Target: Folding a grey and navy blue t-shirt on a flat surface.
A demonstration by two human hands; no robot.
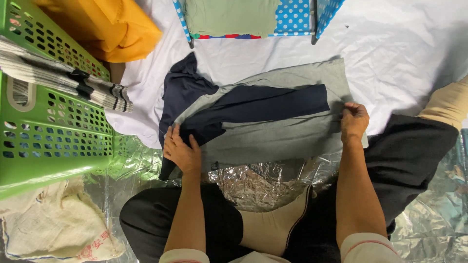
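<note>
A grey and navy long-sleeved shirt lies partly folded on a white sheet, one navy sleeve laid across the grey body. My left hand presses flat on the shirt's left side, where navy meets grey. At the shirt's right edge, my right hand pinches the grey fabric near the sleeve's cuff. My crossed legs in black trousers sit just below the garment.
A green plastic laundry basket stands at the left, with a striped cloth draped over it. Orange fabric lies behind it. A blue dotted folding board holding a green garment is at the top. Crinkled foil covers the floor; a cream sack lies at lower left.
</note>
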